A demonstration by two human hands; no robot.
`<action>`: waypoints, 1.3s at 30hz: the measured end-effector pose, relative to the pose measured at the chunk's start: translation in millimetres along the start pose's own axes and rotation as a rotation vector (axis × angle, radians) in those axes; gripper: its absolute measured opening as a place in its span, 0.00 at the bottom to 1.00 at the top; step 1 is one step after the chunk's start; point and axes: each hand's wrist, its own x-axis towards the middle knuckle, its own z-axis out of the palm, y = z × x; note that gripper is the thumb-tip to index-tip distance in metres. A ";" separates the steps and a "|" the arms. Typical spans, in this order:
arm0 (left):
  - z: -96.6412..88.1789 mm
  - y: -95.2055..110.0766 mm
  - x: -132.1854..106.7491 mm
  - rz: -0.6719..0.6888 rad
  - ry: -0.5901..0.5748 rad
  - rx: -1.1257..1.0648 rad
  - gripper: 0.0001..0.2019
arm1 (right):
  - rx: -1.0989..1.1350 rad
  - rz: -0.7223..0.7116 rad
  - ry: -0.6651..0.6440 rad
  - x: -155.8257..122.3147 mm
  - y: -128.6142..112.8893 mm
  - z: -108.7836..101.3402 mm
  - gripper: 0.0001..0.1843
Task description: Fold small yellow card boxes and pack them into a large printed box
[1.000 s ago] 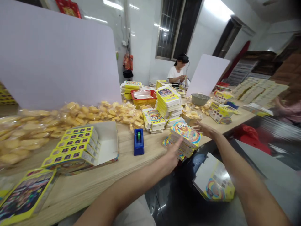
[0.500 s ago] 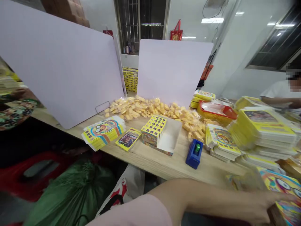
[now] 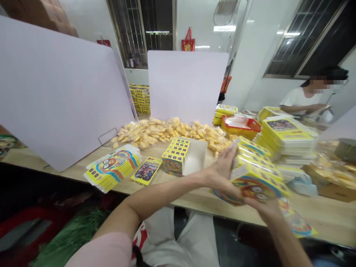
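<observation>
white-walled room, barred windows, long wood-top table (image 3: 333, 220) with white panels (image 3: 186, 85) standing on it. co-worker (image 3: 302, 99) in a white top at far right.

box bundle (image 3: 256, 165) is right of centre, held above the table near its front edge, tilted, cartoon-face end toward the camera. both hands full: left hand (image 3: 222, 174) spread on its left side, right hand (image 3: 264, 207) at the lower front. right fingertips mostly hidden, can't tell how far they wrap.

to hold it well: even squeeze, palms flat, some support from below. lopsided pressure would likely let a box slide out; thumbs dug in could dent the card.

pose: left elbow bent, forearm slanting across the front of the table, fingers up, thumb along the bundle's lower edge. right forearm angles up from lower right, hand lower than the left.

nearby: tray box (image 3: 198, 159) left of the bundle, part filled with small yellow boxes; tall stack (image 3: 290, 139) behind right.
</observation>
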 end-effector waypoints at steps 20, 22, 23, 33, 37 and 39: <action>-150.8 -40.1 23.4 0.315 -0.241 1.154 0.68 | 0.275 0.027 -0.263 98.2 59.3 130.1 0.27; -144.3 -45.2 27.7 0.242 -0.246 1.175 0.67 | 0.339 0.047 -0.266 102.5 64.5 128.6 0.25; -140.2 -48.6 30.1 0.208 -0.243 1.188 0.67 | 0.358 0.056 -0.267 104.1 67.2 126.8 0.25; -130.8 -69.1 32.7 0.162 -0.099 1.168 0.67 | 0.415 0.115 -0.274 110.7 76.3 118.6 0.25; -141.1 -68.6 23.1 0.174 -0.081 1.120 0.67 | 0.418 0.138 -0.301 105.1 73.4 129.8 0.24; -143.2 -69.6 20.3 0.160 -0.069 1.123 0.66 | 0.418 0.156 -0.315 102.7 73.9 133.5 0.24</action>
